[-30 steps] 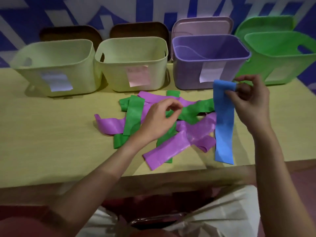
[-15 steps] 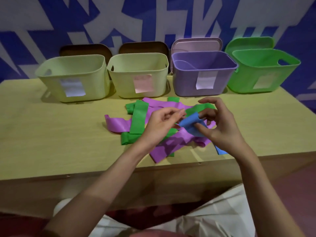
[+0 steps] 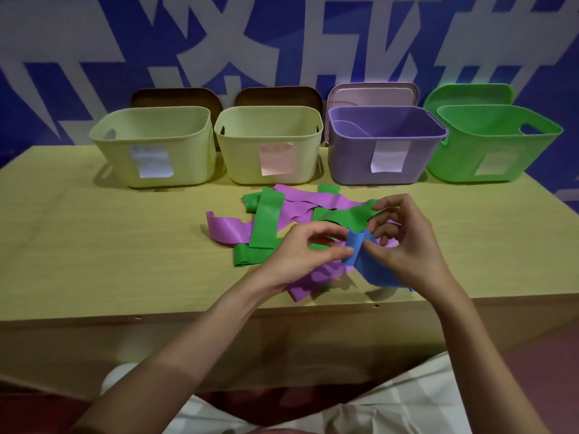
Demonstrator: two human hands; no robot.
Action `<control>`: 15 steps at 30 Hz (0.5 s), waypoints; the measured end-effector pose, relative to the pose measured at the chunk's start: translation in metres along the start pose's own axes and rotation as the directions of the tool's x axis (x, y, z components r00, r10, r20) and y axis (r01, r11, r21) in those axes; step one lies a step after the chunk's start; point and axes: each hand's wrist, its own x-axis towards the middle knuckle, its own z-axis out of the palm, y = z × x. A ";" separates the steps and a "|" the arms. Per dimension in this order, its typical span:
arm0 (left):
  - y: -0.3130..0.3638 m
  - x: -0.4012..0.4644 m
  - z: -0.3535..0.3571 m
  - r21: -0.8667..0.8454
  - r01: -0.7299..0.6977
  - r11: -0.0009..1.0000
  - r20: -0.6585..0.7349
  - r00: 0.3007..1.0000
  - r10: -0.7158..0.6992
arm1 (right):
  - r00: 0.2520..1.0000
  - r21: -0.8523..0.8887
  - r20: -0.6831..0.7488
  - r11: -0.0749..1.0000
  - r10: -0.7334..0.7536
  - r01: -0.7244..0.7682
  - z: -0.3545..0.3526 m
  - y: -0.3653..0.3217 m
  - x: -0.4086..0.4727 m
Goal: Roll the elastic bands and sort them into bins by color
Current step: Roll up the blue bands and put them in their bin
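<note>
With the blue band [image 3: 369, 264], which a second ago hung full length from my right hand [image 3: 404, 242], now lowered over the pile on the table [image 3: 125, 245], my left hand [image 3: 308, 252] joins in pinching its top end, and rolling can begin, bins still waiting.

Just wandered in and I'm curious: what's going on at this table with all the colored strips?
A person is sorting elastic bands by color. Both hands, the left hand and the right hand, pinch the blue band just above the table, apparently starting to roll it. A loose pile of purple bands and green bands lies unrolled behind it. Four bins stand in a row at the back: two pale yellow bins, a purple bin and a green bin.
</note>
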 end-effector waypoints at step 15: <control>0.010 0.006 -0.033 -0.214 -0.114 0.970 -0.297 0.954 0.046 | 0.936 -0.271 0.295 0.956 0.194 -0.113 0.013 0.037 -0.008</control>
